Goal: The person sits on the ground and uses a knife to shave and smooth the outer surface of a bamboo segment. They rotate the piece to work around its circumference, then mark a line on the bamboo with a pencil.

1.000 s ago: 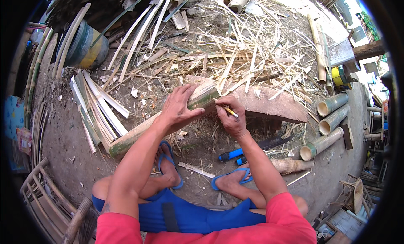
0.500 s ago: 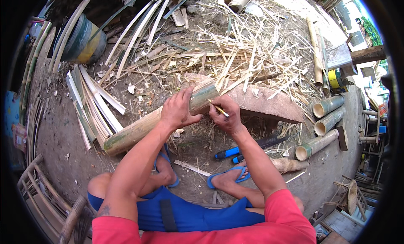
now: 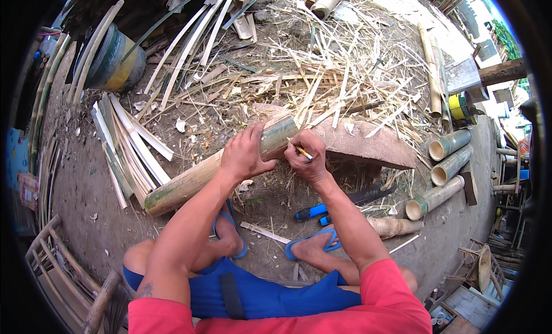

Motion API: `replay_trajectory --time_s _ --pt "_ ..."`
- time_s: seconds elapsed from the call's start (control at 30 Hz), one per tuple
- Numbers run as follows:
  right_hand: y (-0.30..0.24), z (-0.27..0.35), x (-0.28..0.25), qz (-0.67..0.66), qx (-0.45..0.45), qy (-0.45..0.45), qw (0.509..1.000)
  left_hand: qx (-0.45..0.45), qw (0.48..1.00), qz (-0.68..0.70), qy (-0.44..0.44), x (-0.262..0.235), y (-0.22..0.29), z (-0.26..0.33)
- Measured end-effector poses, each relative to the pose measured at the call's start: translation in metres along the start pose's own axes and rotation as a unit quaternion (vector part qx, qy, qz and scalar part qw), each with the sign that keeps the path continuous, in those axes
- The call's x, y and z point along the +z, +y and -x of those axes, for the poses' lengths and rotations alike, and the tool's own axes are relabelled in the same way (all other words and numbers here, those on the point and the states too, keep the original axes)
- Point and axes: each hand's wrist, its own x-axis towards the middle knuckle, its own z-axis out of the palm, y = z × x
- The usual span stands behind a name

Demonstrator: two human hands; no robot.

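Observation:
A thick section of bamboo [image 3: 190, 185] lies slantwise in front of me, its upper right end propped on a brown wooden slab [image 3: 374, 141]. My left hand [image 3: 244, 154] is clasped over the upper part of the bamboo, thumb toward me and fingers on the far side. Closed around a short yellow pencil [image 3: 303, 152], my right hand [image 3: 309, 161] is at the near side of that same end. The pencil's tip points up and left at the bamboo; whether it touches cannot be made out.
Blue-handled blades [image 3: 313, 212] lie on the ground beside my right foot. Several cut bamboo tubes [image 3: 445, 170] are at the right. Split strips [image 3: 129, 144] and a bucket [image 3: 123, 60] occupy the left. Shavings [image 3: 328, 75] cover the ground beyond the slab.
The whole view has shifted very slightly. My right hand and the pencil have moved only a little at the bamboo's end; my left hand keeps its hold.

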Motion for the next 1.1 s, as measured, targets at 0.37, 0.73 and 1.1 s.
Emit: replay_trajectory --time_s 0.37,0.73,1.1 --pt "0.0 0.002 -0.014 -0.01 0.005 -0.04 0.999 0.024 0.999 0.045 -0.016 -0.014 -0.01 -0.009" --pt "0.02 -0.002 0.013 0.009 -0.086 0.014 0.996 0.023 0.99 0.099 -0.097 -0.018 -0.039 -0.036" --pt "0.019 -0.007 0.002 0.046 -0.089 -0.068 0.993 0.04 0.991 0.092 -0.083 -0.018 -0.038 -0.035"
